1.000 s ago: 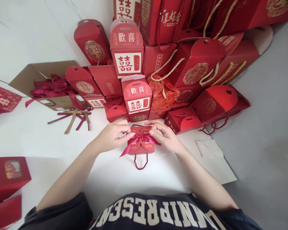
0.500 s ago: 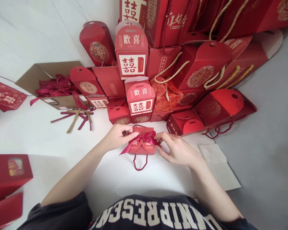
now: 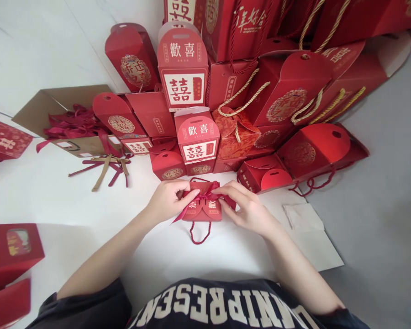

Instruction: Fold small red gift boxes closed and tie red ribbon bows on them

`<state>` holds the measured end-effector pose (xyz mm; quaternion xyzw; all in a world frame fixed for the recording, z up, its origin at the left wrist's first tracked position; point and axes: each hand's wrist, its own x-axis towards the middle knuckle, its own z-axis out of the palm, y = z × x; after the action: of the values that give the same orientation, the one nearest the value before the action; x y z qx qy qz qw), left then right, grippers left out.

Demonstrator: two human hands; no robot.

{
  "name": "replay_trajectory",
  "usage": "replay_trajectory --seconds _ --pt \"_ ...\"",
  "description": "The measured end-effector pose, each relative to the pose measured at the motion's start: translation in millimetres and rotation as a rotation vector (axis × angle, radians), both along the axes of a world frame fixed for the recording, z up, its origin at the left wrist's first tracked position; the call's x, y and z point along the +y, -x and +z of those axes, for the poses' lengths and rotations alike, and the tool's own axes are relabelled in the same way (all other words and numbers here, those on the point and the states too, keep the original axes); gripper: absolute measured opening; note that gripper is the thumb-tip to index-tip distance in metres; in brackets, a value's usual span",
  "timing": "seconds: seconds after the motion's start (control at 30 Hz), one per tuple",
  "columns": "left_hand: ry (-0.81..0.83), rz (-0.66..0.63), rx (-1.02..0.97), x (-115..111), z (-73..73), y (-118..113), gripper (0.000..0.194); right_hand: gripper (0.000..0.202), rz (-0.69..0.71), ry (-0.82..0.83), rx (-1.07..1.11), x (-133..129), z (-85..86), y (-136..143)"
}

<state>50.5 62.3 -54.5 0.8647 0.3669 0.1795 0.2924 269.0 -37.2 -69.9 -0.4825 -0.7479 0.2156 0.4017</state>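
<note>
In front of me on the white table lies a small red gift box (image 3: 202,214) with gold lettering and a dark red rope handle (image 3: 200,241) drooping toward me. Across its top runs a dark red satin ribbon (image 3: 208,192) tied in a bow. My left hand (image 3: 171,197) pinches the bow's left side between thumb and fingers. On the other side, my right hand (image 3: 248,205) has its thumb and fingertips closed on the right loop. Fingers partly cover the bow, and a ribbon tail hangs out at the lower left.
Behind the box rises a stack of red gift boxes (image 3: 196,137), several with rope handles. A cardboard box (image 3: 75,145) of ribbons stands at the left, loose ribbon strips (image 3: 106,169) before it. More red boxes (image 3: 13,251) lie near left; white paper (image 3: 308,237) lies at the right.
My right fingers have moved left, closer to the knot, and now grip the right loop. My left hand keeps its pinch at nearly the same place. The view has shifted slightly.
</note>
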Motion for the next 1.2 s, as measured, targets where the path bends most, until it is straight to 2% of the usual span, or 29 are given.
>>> replay_trajectory --seconds 0.13,0.23,0.37,0.43,0.57,0.67,0.77,0.9,1.03,1.2 --pt "-0.098 0.018 0.015 -2.3 -0.9 -1.3 0.042 0.018 -0.107 -0.132 -0.014 3.2 -2.6 -2.8" --pt "-0.198 -0.012 0.030 -2.0 -0.5 -1.4 0.046 0.008 -0.146 -0.128 -0.025 3.1 -1.5 -4.9" --pt "-0.254 -0.061 0.052 0.8 0.5 0.0 0.049 0.016 -0.073 0.010 -0.088 0.3 1.0 -9.0" --pt "-0.260 -0.071 0.052 2.1 0.5 0.9 0.050 0.023 -0.010 0.027 -0.125 -0.6 1.2 -11.2" --pt "-0.266 -0.068 0.050 3.1 -0.8 2.2 0.051 0.019 0.038 -0.106 -0.172 0.0 -0.6 -11.1" --pt "-0.250 -0.062 0.063 3.1 -1.6 2.5 0.052 0.013 -0.032 -0.137 -0.142 0.8 -1.2 -5.4" --pt "-0.224 -0.048 0.074 3.6 -1.1 2.2 0.051 0.027 -0.156 0.015 -0.012 1.0 -1.0 2.1" --pt "-0.172 -0.034 0.114 4.2 0.9 1.1 0.053 0.042 -0.292 0.329 0.213 3.0 -4.9 5.4" --pt "-0.124 -0.011 0.143 3.7 3.0 0.7 0.055 0.045 -0.279 0.500 0.358 6.1 -10.0 -0.6" --pt "0.025 0.002 0.108 3.8 3.4 1.1 0.054 0.046 -0.164 0.606 0.339 7.3 -6.5 -9.0"
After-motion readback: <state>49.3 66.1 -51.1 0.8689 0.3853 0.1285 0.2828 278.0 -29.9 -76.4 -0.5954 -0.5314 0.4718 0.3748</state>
